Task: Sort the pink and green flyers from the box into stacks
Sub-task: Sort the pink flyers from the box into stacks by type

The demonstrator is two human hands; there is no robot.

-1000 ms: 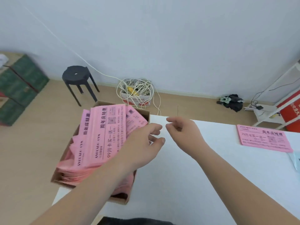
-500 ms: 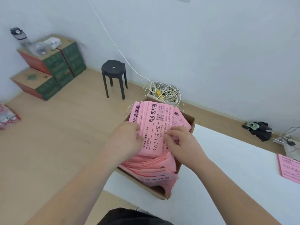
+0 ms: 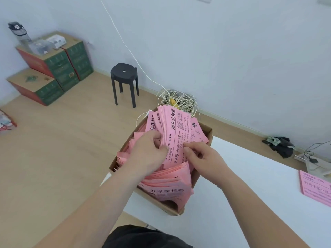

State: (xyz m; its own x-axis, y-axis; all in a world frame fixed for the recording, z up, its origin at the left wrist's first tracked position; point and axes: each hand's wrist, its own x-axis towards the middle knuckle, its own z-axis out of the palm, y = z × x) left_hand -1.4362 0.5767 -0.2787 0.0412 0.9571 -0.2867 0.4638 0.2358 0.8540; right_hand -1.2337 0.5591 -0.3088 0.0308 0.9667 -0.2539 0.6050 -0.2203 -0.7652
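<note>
Pink flyers (image 3: 177,136), upright bundle in cardboard box (image 3: 207,135) on counter (image 3: 250,194); printed "周年庆特惠", "99月卡买一送一". Left grip (image 3: 148,154) clamped round bundle; right grip (image 3: 206,160) pinches front sheet.

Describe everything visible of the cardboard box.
The cardboard box is brown, open-topped, plain card. It sits at the left end of the white table, crammed with pink flyers, some upright, some spilling over its near wall. The left hand and right hand reach inside, gripping upright flyers.
</note>
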